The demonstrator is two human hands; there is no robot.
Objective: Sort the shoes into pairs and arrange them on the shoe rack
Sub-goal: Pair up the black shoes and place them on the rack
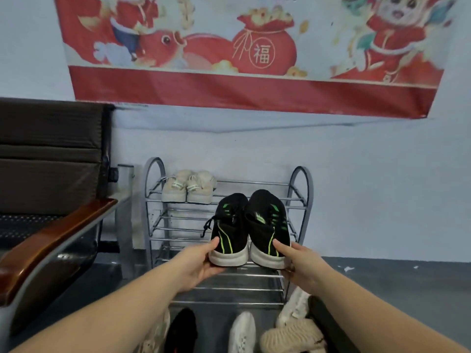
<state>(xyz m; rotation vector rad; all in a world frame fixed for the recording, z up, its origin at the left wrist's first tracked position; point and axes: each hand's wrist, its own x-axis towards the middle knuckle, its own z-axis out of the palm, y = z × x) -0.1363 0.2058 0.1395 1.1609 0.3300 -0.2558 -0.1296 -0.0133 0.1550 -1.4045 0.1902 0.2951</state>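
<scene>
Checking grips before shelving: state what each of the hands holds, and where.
Left hand grips the left black sneaker at its heel; right hand grips the right black sneaker at its heel.

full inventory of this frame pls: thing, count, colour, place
black sneakers: 2, black with green stripes and white soles, held side by side in front of the rack
beige shoes: 2, beige, top shelf, left end
shoe rack: 1, grey metal, against the wall
floor shoes: several, black, white and beige, on the floor before the rack
chair: 1, dark with brown armrest, left
banner: 1, red and white, on the wall
left hand: grips the left sneaker's heel
right hand: grips the right sneaker's heel
</scene>
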